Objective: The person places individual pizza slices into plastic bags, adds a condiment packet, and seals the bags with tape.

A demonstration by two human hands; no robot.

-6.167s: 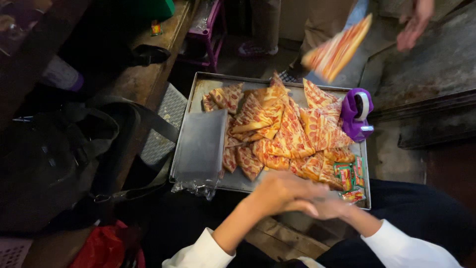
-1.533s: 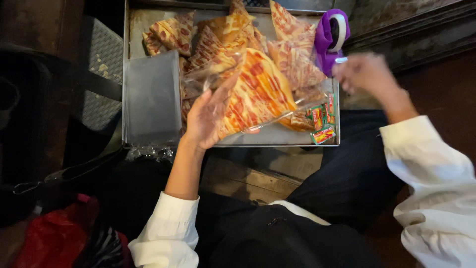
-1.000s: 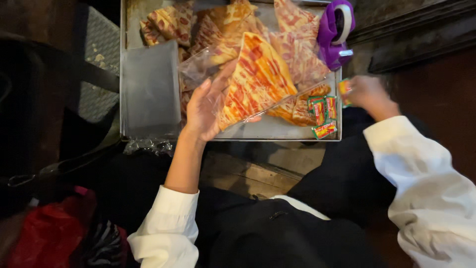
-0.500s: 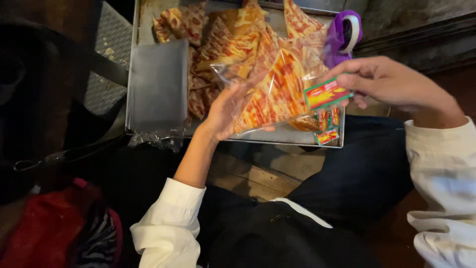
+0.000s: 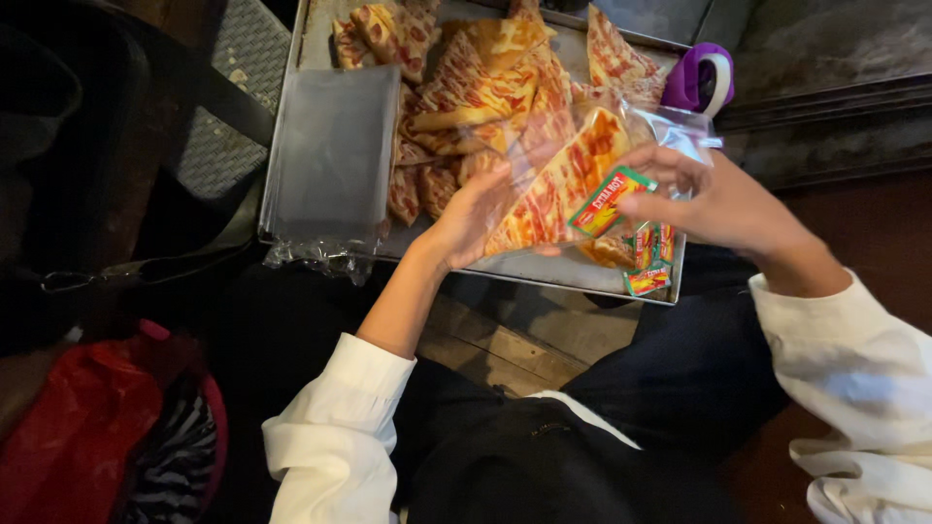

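Over tray's (image 5: 621, 281) front edge | left hand (image 5: 471, 218) grips bagged pizza slice (image 5: 558, 184) | right hand (image 5: 718, 199) pinches sauce sachet (image 5: 610, 201) | risk: sachet misses bag mouth, slips.

Small red-and-green sauce sachet (image 5: 610, 201) pinched in right hand (image 5: 723, 202); clear bagged pizza slice (image 5: 563, 184) against left hand (image 5: 473, 215); more sachets (image 5: 649, 262) just below right hand; stacked clear bags (image 5: 328, 160) left of left hand.

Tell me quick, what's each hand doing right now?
Left hand: closed on a clear bag with a pizza slice inside.
Right hand: pinching a small red-and-green sauce sachet at the bag's mouth.
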